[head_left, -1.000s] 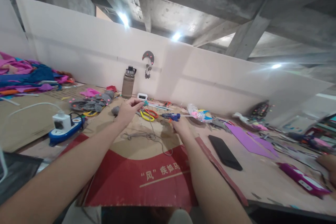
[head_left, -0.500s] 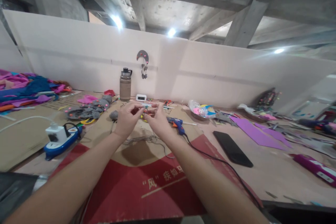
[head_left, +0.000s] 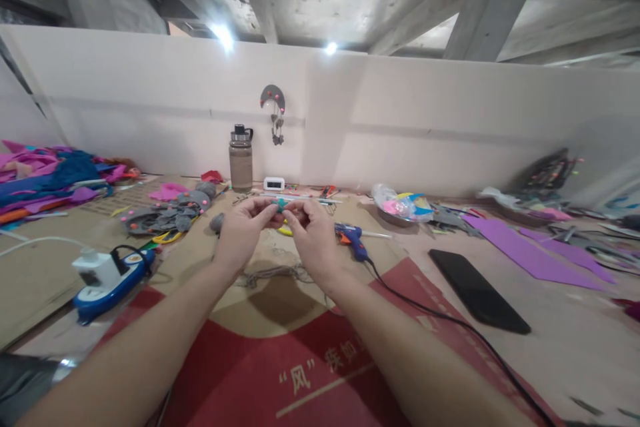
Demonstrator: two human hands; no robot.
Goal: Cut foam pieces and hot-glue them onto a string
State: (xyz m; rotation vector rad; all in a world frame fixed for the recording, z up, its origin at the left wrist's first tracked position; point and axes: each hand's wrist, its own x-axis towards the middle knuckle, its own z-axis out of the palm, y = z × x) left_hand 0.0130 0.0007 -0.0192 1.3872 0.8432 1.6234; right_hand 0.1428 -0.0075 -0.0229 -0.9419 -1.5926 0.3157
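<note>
glue gun (head_left: 353, 238) right, cardboard (head_left: 280, 293) bare below

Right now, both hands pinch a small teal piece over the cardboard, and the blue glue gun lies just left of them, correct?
Not quite: the head view shows the glue gun lying just right of the hands, beside the right hand. The rest holds: the left hand and the right hand pinch the small teal piece over the cardboard.
</note>
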